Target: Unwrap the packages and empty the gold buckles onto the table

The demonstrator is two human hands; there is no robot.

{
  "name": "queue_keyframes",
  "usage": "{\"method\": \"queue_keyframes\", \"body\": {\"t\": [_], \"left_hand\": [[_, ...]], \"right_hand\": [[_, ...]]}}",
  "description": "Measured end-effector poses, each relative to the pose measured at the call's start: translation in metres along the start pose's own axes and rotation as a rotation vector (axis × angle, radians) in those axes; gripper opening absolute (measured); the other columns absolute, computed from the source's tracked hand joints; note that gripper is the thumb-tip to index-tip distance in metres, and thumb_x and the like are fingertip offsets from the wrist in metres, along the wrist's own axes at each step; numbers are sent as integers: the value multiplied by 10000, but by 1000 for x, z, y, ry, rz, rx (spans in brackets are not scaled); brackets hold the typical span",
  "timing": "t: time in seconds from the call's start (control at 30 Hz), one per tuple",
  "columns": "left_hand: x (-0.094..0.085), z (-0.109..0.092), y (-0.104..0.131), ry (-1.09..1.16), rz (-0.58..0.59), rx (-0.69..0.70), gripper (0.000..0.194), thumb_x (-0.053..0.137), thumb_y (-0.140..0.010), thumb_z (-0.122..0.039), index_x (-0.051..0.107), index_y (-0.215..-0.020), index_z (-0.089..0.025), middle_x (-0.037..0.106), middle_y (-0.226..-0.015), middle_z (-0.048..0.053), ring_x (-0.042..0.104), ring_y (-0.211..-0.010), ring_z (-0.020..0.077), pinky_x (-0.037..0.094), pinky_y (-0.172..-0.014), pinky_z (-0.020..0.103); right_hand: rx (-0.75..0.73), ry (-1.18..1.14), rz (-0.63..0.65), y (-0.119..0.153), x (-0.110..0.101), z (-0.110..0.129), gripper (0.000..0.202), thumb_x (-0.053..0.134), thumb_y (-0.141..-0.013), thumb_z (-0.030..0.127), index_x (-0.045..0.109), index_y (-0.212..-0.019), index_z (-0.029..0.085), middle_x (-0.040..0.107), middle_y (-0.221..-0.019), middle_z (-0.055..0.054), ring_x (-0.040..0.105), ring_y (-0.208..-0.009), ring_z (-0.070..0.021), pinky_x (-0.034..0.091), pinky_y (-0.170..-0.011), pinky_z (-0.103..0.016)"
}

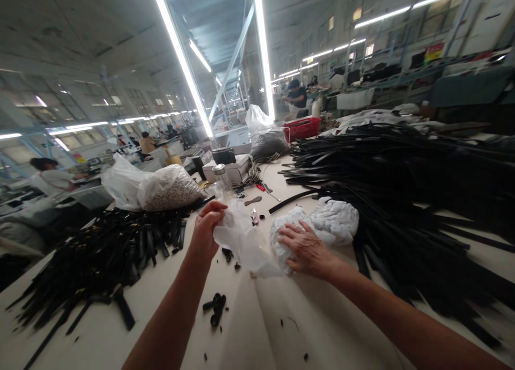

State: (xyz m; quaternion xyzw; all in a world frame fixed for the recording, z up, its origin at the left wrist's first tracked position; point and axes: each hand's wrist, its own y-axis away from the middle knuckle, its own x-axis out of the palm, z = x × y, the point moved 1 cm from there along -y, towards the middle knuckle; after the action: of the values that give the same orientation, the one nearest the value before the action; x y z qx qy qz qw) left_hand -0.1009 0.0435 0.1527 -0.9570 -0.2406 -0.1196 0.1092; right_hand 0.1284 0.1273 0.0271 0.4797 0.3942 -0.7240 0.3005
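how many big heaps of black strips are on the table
2: the smaller heap left of the left hand, the larger heap right of the right hand.

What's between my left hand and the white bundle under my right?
Head view: a translucent sheet, held by your left hand, plus a small pinkish item and a black piece.

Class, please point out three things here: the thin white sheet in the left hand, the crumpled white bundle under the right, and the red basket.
Thin white sheet (pixel 246 242): head view, middle of its sheer surface.
Crumpled white bundle (pixel 335 222): head view, its right-hand lobe.
Red basket (pixel 302 128): head view, its near side wall.
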Motion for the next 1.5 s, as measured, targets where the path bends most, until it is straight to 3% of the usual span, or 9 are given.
{"method": "queue_keyframes", "body": {"t": [0.2,0.47,0.7,0.9,1.1,1.2,1.27,1.37,1.5], "left_hand": [[19,-23,-17,6,62,135,151,658,-533,-227,665,-677,-182,500,-525,-43,429,-446,86,320,-425,181],[28,-14,-21,-90,135,89,90,661,-516,-210,657,-601,-179,562,-538,-30,440,-430,87,322,-411,181],[26,-42,-29,-37,204,222,88,679,-536,-185,657,-617,-160,617,-640,11,541,-496,119,398,-449,206],[12,-76,-30,32,267,370,87,681,-552,-128,637,-609,-176,570,-675,22,548,-549,134,435,-489,230],[-20,-77,1,155,190,250,186,707,-595,-172,536,-644,-228,500,-661,-2,550,-593,169,505,-565,287],[-47,-69,23,225,155,192,253,739,-589,-234,487,-617,-239,436,-602,-21,494,-565,161,521,-582,301],[-75,-57,36,224,140,128,272,762,-596,-267,492,-613,-238,436,-593,-24,509,-589,165,521,-589,289],[-127,-25,53,122,139,7,267,784,-594,-303,528,-585,-227,489,-596,-13,563,-618,179,493,-542,260],[-181,28,71,-433,155,-161,102,747,-653,-290,684,-652,-209,655,-716,18,599,-623,166,478,-545,239]], "right_hand": [[43,-59,20,1,1,-8,459,612,-770,259,617,-1227,219,533,-1419,-100,408,-1356,-317,169,-1148,-576],[209,-329,-15,-10,-7,-12,486,395,-967,367,485,-1388,142,561,-1394,-148,511,-1296,-277,304,-1134,-521],[267,-376,-75,-38,-11,0,667,525,-906,434,405,-1448,64,481,-1458,-192,469,-1337,-300,361,-1118,-436],[266,-505,-113,-63,-8,11,665,623,-847,436,475,-1416,124,537,-1411,-177,520,-1282,-318,384,-1091,-457],[295,-928,-199,-81,-7,20,543,662,-801,390,580,-1291,172,638,-1282,-126,616,-1139,-257,475,-977,-401],[253,-1068,-111,-68,-10,33,291,638,-798,348,678,-1020,164,715,-956,-60,652,-859,-189,510,-788,-311],[251,-1096,-8,-46,-13,44,183,596,-810,319,665,-859,157,652,-741,-8,574,-661,-130,460,-633,-245],[291,-1056,68,6,-15,61,148,551,-829,288,623,-797,163,564,-660,23,481,-579,-98,380,-534,-204],[403,-817,66,84,-7,77,211,474,-905,323,632,-873,188,613,-715,-1,563,-651,-135,443,-594,-215]]}}
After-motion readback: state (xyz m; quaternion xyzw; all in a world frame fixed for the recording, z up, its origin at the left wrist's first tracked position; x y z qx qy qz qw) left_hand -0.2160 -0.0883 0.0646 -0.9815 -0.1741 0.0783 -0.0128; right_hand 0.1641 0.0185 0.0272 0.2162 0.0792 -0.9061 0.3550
